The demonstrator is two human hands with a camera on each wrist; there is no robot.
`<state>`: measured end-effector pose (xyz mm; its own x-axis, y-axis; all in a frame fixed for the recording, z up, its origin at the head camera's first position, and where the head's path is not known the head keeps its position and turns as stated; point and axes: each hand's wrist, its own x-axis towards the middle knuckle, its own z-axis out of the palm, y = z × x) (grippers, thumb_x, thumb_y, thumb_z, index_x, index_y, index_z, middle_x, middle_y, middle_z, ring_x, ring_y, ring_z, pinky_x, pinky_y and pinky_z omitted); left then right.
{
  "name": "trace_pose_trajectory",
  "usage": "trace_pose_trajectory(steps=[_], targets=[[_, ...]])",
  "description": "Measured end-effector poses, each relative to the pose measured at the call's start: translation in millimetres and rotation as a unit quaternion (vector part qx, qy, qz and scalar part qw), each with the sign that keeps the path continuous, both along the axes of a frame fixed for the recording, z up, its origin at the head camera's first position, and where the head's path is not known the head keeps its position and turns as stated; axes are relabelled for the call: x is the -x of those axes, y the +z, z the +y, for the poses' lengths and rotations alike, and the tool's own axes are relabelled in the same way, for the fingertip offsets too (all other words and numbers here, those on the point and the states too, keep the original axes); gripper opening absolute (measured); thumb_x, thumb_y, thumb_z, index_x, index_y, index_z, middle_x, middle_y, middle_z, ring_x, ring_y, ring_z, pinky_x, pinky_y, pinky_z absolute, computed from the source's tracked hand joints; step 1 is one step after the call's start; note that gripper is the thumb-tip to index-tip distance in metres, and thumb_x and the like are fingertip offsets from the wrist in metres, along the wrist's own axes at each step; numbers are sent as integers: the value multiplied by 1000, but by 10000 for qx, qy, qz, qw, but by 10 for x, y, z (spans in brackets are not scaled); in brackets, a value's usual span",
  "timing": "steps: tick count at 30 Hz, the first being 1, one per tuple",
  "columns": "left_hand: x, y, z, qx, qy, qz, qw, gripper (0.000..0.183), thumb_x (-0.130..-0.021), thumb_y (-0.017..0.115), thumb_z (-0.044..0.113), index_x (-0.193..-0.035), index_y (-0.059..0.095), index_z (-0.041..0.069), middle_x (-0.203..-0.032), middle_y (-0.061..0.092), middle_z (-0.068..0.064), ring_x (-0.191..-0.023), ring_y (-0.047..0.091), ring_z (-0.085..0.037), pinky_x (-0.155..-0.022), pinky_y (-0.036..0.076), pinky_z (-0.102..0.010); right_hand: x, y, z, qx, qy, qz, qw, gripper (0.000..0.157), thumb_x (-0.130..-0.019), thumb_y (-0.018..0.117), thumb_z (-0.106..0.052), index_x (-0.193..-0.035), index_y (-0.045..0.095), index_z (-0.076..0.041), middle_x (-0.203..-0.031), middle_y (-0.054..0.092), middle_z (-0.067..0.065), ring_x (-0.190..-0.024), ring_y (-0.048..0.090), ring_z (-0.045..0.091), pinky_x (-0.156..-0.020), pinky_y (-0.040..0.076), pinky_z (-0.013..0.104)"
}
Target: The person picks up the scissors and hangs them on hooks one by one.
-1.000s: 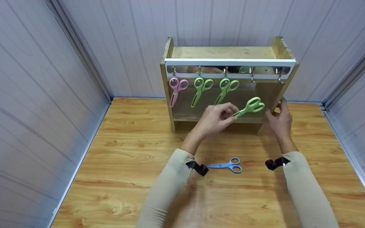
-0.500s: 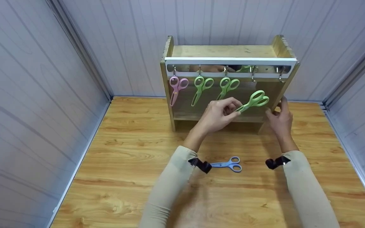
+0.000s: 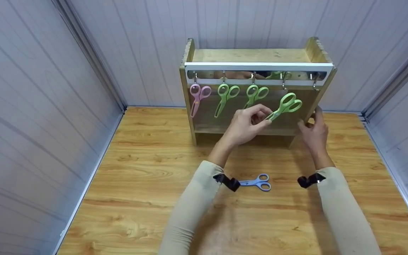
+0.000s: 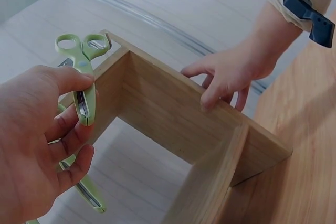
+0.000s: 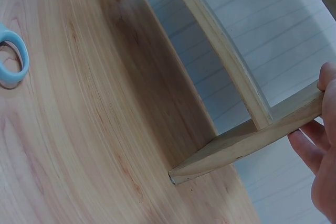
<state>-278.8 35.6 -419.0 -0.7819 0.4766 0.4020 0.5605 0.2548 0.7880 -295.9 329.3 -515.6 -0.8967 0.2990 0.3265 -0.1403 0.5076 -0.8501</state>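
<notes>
My left hand [image 3: 246, 125] pinches a pair of green scissors [image 3: 285, 106] by the blade end, handle loops pointing up and to the right. In the left wrist view, thumb and fingers press on the scissors' blades [image 4: 84, 90]. The loops sit just below the fourth hook [image 3: 284, 83] of a white hook rail [image 3: 239, 66], apart from it in the head view. My right hand [image 3: 313, 132] grips the right side panel of a wooden shelf [image 3: 250, 55]; in the right wrist view, its fingers [image 5: 307, 148] lie around the panel's edge [image 5: 247, 142].
Pink scissors [image 3: 197, 99] and two green pairs, one left [image 3: 225, 95] and one partly behind my left hand, hang from the first three hooks. The fifth hook [image 3: 315, 84] bears nothing. Blue scissors [image 3: 260, 182] lie on the wooden table [image 3: 140, 184]. Panelled walls [image 3: 147, 53] enclose it.
My left hand has risen and shifted slightly right, lifting the green scissors closer to the hook rail, their loops turned more upward. The right hand stays on the side panel.
</notes>
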Motion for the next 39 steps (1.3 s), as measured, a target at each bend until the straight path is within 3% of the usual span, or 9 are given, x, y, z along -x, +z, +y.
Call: trace_pose_trajectory(steps=[16,29,39], targets=[[20,41,107,-421,46,-202,9989,22,-106,77,14,-126,77,6,-99,78,-11,-77,55,-1,-72,46,-16,8,7,-7,-137,-99,89,9998,67,-104,67,-8,-167,45,-11,-147,69,33,-123,75,54,-79,45,-2],[70,21,159,-519,247,-387,9976,24,-106,77,15,-128,77,6,-100,77,-8,-80,56,-2,-74,46,-16,-2,9,-3,-88,-36,-11,10000,72,-105,68,-9,-171,42,-18,-152,67,32,-126,74,56,-78,45,0],[101,-4,179,-643,220,-529,9963,24,-106,78,15,-128,77,5,-102,80,-11,-78,57,1,-74,48,-15,-1,-5,-22,-112,-133,168,9997,70,-104,67,-9,-169,44,-16,-146,71,30,-120,77,54,-78,46,-1]])
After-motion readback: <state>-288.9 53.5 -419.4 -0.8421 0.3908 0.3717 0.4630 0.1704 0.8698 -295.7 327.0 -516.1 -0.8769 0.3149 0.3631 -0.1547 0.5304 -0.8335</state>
